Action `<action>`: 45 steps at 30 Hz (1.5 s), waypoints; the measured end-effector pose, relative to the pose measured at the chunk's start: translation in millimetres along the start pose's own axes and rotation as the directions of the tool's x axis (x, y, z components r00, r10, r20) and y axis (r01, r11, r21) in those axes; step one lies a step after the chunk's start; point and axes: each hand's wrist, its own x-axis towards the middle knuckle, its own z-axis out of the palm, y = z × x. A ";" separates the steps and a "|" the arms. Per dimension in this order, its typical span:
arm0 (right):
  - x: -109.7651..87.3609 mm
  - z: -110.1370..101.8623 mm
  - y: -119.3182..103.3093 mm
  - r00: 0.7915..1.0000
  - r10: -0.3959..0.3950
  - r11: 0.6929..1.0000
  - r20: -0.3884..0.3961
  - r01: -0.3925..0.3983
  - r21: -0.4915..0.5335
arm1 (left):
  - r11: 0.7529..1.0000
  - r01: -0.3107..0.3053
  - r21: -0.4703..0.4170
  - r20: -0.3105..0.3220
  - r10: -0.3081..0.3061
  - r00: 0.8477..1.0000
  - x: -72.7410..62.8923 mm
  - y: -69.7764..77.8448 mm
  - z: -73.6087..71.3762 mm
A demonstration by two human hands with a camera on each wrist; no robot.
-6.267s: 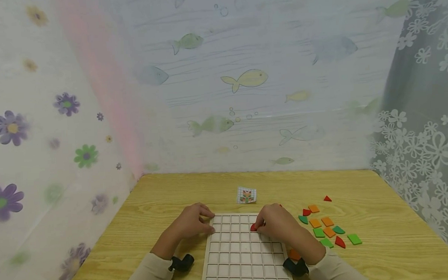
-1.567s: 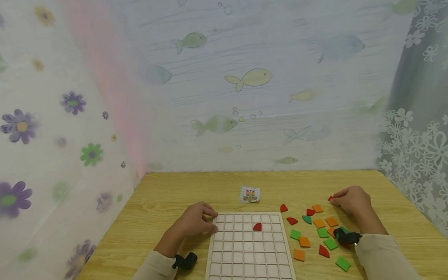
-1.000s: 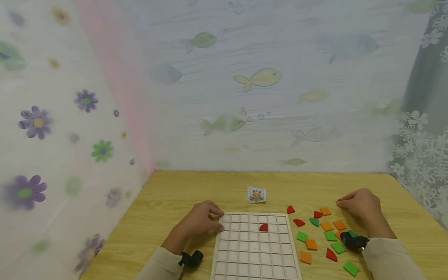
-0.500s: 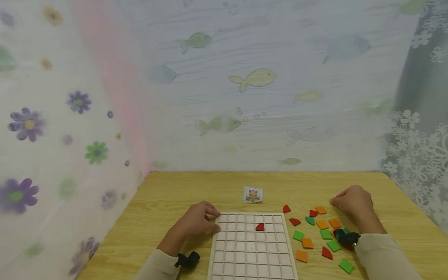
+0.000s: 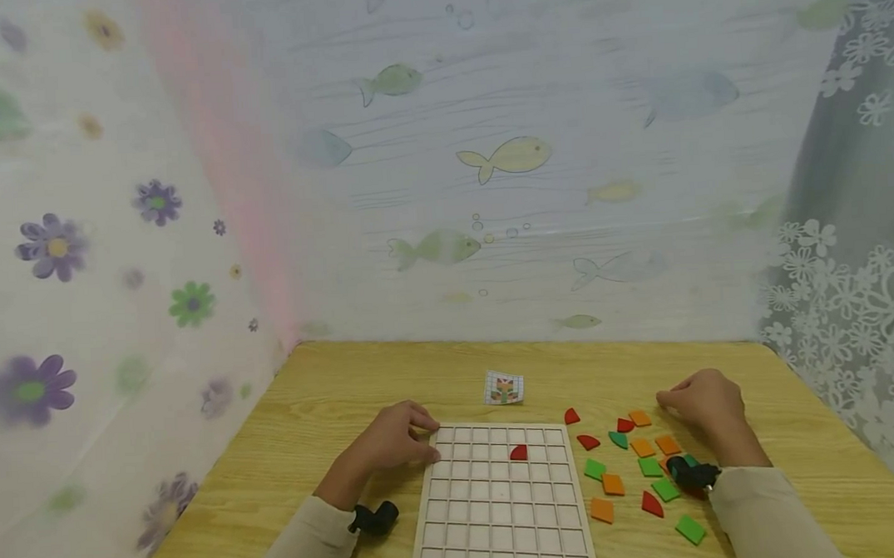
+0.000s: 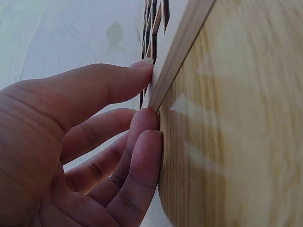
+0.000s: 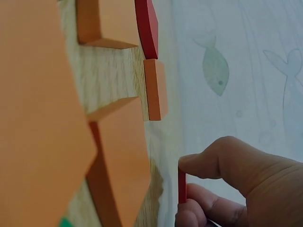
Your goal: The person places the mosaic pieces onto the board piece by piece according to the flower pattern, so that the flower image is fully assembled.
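A wooden grid board (image 5: pixel 494 510) lies in front of me, one red quarter-round tile (image 5: pixel 519 452) in its upper part. My left hand (image 5: pixel 394 435) holds the board's far left corner; in the left wrist view the thumb presses on the rim (image 6: pixel 177 56) and curled fingers lie against its side. At the far right, beyond the loose tiles, is my right hand (image 5: pixel 707 401). Between its thumb and fingers it pinches a small red tile (image 7: pixel 182 187), seen edge-on in the right wrist view and hidden by the fingers in the head view.
Several loose orange, green and red tiles (image 5: pixel 612 484) are scattered right of the board. Orange tiles (image 7: pixel 123 165) loom close in the right wrist view. A small picture card (image 5: pixel 504 388) lies behind the board. Patterned curtains (image 5: pixel 426 147) surround the table.
My right hand left the red quarter-round tile on the board, moved to the far right and took hold of a small red triangular tile there. My left hand stays at the board's corner.
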 end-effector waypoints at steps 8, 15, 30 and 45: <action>-8.7 -5.1 0.4 1.000 -0.017 0.999 0.001 0.017 0.044 | 1.000 -0.011 0.008 0.006 0.011 1.000 4.9 0.2 0.8; -8.2 -2.8 -7.5 0.999 -0.036 0.998 -0.001 0.036 0.056 | 1.000 0.005 0.007 0.007 -0.005 1.000 3.2 -3.3 0.1; -8.5 0.4 -21.2 0.999 -0.030 0.975 -0.020 0.034 0.221 | 1.000 -0.007 0.002 0.000 0.007 1.000 1.4 -4.1 0.4; -16.6 10.5 -50.7 0.996 -0.086 0.922 0.018 0.072 0.381 | 1.000 0.009 -0.012 -0.005 -0.009 1.000 0.5 -2.2 1.0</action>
